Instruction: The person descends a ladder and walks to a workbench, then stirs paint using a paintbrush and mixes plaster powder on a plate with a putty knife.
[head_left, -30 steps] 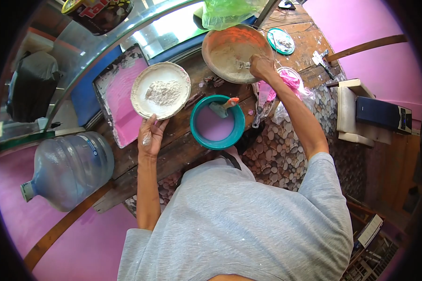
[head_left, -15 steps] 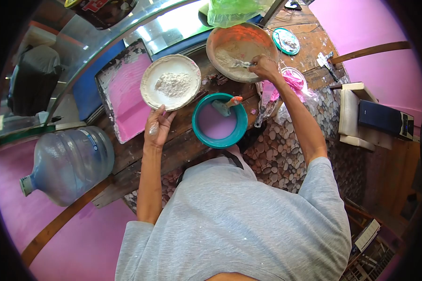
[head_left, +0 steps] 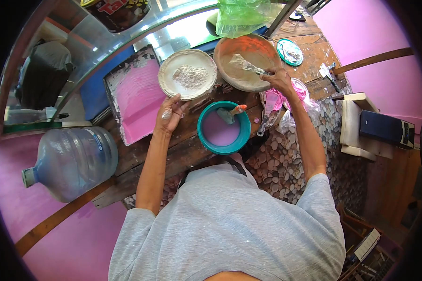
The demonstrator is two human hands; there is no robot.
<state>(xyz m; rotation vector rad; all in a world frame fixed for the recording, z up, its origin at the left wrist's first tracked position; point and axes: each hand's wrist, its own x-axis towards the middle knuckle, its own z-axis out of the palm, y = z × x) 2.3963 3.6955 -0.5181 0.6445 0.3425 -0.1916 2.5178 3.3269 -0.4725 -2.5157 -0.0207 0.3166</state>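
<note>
My left hand (head_left: pixel 171 116) grips the near rim of a shallow white dish (head_left: pixel 173 62), which bears a heap of whitish powder (head_left: pixel 191 77). In my right hand (head_left: pixel 280 80) is a putty knife (head_left: pixel 249 65), its blade loaded with pale powder. That blade is over a wide orange-brown bowl (head_left: pixel 248 45) with powder on its inside, right of the dish. Below the two vessels stands a teal bucket (head_left: pixel 201 136) of pinkish-purple paint. A paintbrush (head_left: pixel 229 114) with an orange handle end leans inside it.
A paint tray (head_left: pixel 136 96) coated in pink lies left of the dish. A large clear water jug (head_left: pixel 77 159) lies at the left. Pink-stained plastic (head_left: pixel 300 93) and a teal lid (head_left: pixel 290 51) are on the right. Green plastic (head_left: pixel 239 18) hangs behind the bowl.
My right hand has lifted the putty knife out of the powder, and its blade now carries some. The whole view has shifted slightly; my left hand still holds the dish.
</note>
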